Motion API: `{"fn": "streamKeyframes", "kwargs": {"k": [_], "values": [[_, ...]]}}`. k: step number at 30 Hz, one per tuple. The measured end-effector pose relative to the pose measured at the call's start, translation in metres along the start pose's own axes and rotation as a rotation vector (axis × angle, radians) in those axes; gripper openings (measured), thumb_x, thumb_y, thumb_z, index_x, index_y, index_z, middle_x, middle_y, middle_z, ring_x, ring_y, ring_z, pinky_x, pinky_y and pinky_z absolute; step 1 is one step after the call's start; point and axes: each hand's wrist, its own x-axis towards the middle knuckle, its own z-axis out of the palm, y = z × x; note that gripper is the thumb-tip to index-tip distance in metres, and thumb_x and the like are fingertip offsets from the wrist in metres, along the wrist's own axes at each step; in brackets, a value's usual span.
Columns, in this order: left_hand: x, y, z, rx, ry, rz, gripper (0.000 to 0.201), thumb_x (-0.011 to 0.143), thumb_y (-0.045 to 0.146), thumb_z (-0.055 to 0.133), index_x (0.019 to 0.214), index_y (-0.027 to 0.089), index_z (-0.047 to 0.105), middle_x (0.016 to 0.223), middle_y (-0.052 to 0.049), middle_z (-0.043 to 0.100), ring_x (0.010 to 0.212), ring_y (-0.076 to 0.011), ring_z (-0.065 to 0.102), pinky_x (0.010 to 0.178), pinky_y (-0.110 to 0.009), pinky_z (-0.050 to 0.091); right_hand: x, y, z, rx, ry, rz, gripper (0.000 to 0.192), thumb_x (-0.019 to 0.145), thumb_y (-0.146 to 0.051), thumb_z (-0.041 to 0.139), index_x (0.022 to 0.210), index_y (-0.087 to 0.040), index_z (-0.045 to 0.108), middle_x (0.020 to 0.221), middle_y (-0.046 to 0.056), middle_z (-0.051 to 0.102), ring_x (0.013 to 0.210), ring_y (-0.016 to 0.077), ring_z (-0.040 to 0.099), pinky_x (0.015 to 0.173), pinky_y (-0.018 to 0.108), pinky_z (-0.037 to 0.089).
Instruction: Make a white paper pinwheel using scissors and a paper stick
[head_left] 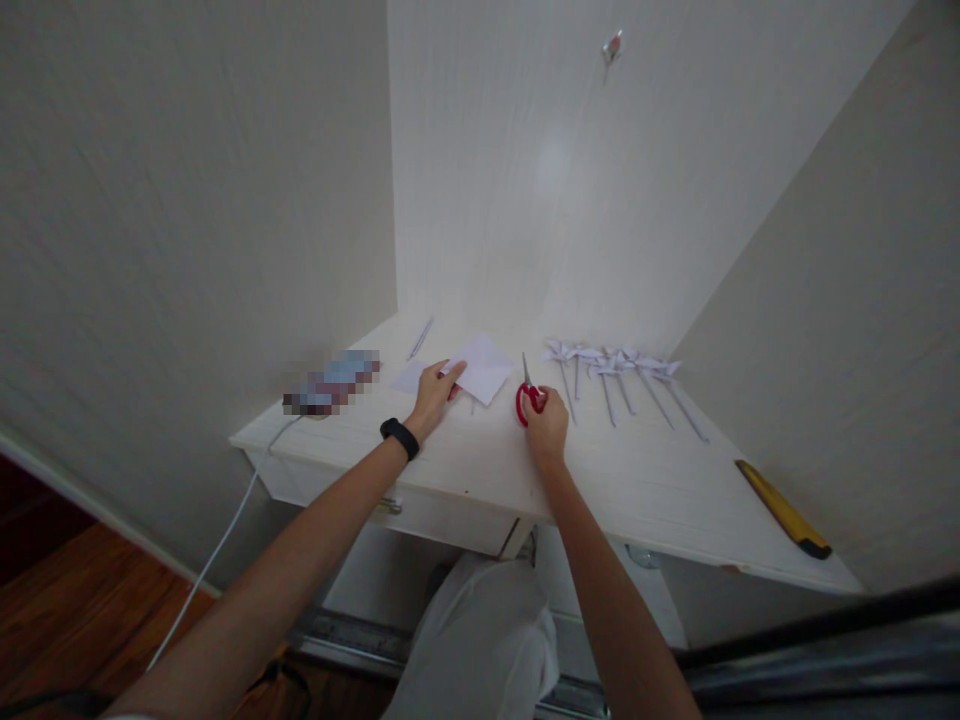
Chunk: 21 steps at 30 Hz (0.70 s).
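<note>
Both forearms reach out over the near edge of the white tabletop (pixel 480 470), a black band on the left wrist. The right hand (pixel 547 425) is curled around the red handles of the scissors (pixel 526 392), whose blades point away just past its fingertips. Close beside it, the left hand (pixel 433 395) pins down the near corner of a folded white paper (pixel 484 368), fingers pressed on it, the sheet spreading beyond them. Off to the right of the right hand lies a row of white paper pinwheels (pixel 615 375), and farther right, well apart, a yellow cutter (pixel 784 510). Beyond the left hand rests a pen (pixel 420 338).
</note>
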Motion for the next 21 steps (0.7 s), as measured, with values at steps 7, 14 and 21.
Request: {"fn": "streamKeyframes", "kwargs": {"k": [7, 14, 21], "values": [[0.007, -0.012, 0.001, -0.144, -0.014, -0.137, 0.024, 0.082, 0.037, 0.055, 0.071, 0.016, 0.052, 0.055, 0.002, 0.051, 0.041, -0.0049, 0.039, 0.042, -0.019, 0.028, 0.009, 0.011, 0.002, 0.463, 0.043, 0.171, 0.041, 0.073, -0.025, 0.05, 0.113, -0.019, 0.044, 0.096, 0.007, 0.061, 0.081, 0.016, 0.06, 0.072, 0.031, 0.049], [0.006, -0.008, 0.001, -0.203, -0.011, -0.145, 0.023, 0.079, 0.036, 0.062, 0.078, 0.015, 0.053, 0.055, 0.003, 0.051, 0.049, -0.0076, 0.051, 0.048, -0.02, 0.036, 0.007, 0.0, 0.001, 0.465, 0.004, 0.079, 0.041, 0.069, -0.028, 0.06, 0.107, -0.02, 0.047, 0.101, 0.007, 0.059, 0.088, 0.0168, 0.058, 0.078, 0.032, 0.048], [0.007, -0.012, 0.0, -0.206, 0.0, -0.103, 0.032, 0.076, 0.044, 0.065, 0.073, 0.017, 0.046, 0.052, 0.005, 0.05, 0.045, -0.0081, 0.052, 0.046, -0.02, 0.035, -0.003, -0.007, 0.003, 0.443, -0.251, 0.074, 0.029, 0.078, -0.044, 0.055, 0.095, -0.021, 0.047, 0.07, -0.003, 0.054, 0.057, 0.0115, 0.052, 0.05, 0.022, 0.041]]}}
